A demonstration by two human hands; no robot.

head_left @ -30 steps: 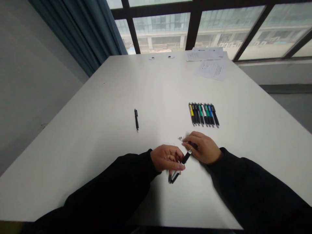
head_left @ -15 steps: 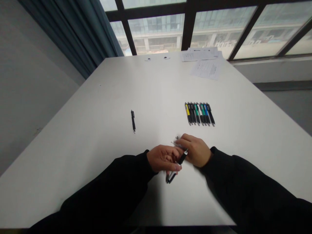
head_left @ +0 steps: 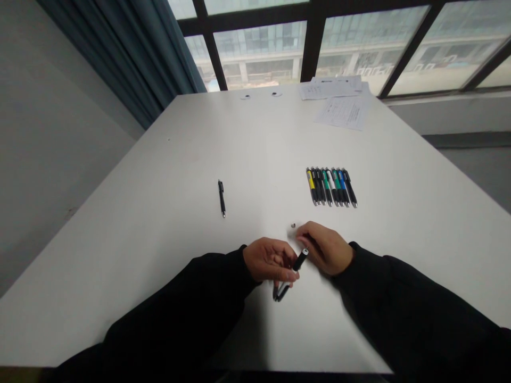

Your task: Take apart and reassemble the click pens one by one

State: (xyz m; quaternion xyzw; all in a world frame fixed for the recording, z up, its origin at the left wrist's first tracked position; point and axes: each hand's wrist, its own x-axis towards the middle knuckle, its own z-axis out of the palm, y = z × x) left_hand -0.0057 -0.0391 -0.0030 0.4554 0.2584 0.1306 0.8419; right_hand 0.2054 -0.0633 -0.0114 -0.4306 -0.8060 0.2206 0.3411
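Observation:
My left hand [head_left: 270, 259] is closed round a black pen barrel [head_left: 290, 274] that slants up to the right, its lower end near the table. My right hand [head_left: 326, 247] sits just right of the barrel's top, fingers curled; what they hold is hidden. A tiny silver part [head_left: 293, 225] lies on the white table [head_left: 159, 223] just beyond my right fingers. A row of several pens [head_left: 331, 186] with yellow, green, white and blue bodies lies farther out to the right. A single black pen [head_left: 222, 198] lies alone to the left.
Printed papers [head_left: 342, 103] lie at the table's far right edge by the window. Two small round objects [head_left: 260, 95] sit at the far edge. A blue curtain [head_left: 131, 58] hangs at the back left.
My right hand has drawn slightly back from the barrel's top, and the thin clear piece seen at its fingertips before no longer shows. The left hand has stayed put.

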